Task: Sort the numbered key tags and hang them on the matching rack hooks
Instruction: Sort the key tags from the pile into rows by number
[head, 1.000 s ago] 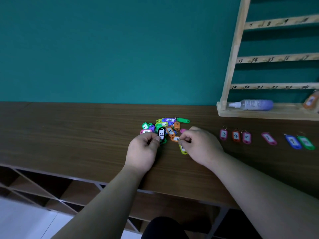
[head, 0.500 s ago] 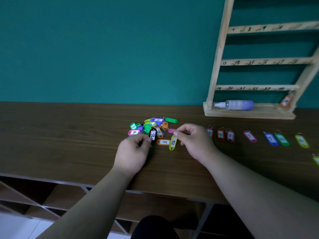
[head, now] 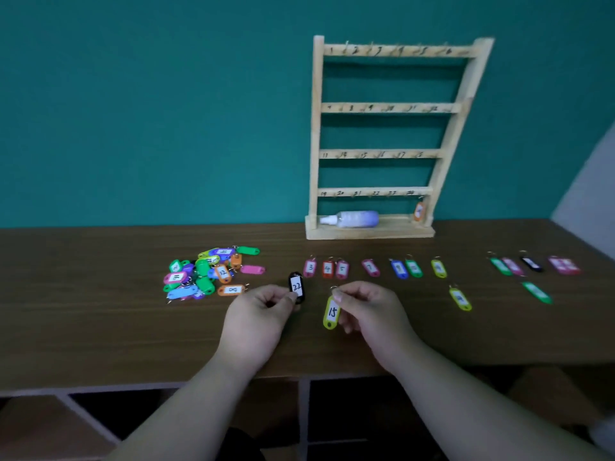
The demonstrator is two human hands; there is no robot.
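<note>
Two tags are held just above the table point(head: 100, 327). The black tag marked 22 point(head: 296, 287) is pinched at its lower end between thumb and forefinger of the left hand point(head: 256, 314). The yellow-green tag marked 15 point(head: 331, 312) is pinched near its ring at the fingertips of the right hand point(head: 369, 311) and hangs below them.

Such tags are judged to be light, stiff plastic with a smooth shell — easily carried, easily dropped. The ring must meet the hook, so the body is best gripped and the ring left free.

To the left of the left hand the unsorted pile point(head: 206, 271) lies tangled, and rings there may catch one another. Just beyond both hands a row of sorted tags point(head: 327, 268) is laid out, running off past the right hand.

Farther back the rack point(head: 382, 128) stands against the wall. A spray bottle point(head: 352, 218) lies on its base, and what seems to be an orange tag point(head: 419, 211) is hung at the bottom-right hook. Any reach to the rack passes over the row — the bottle lies under the lowest hooks.
</note>
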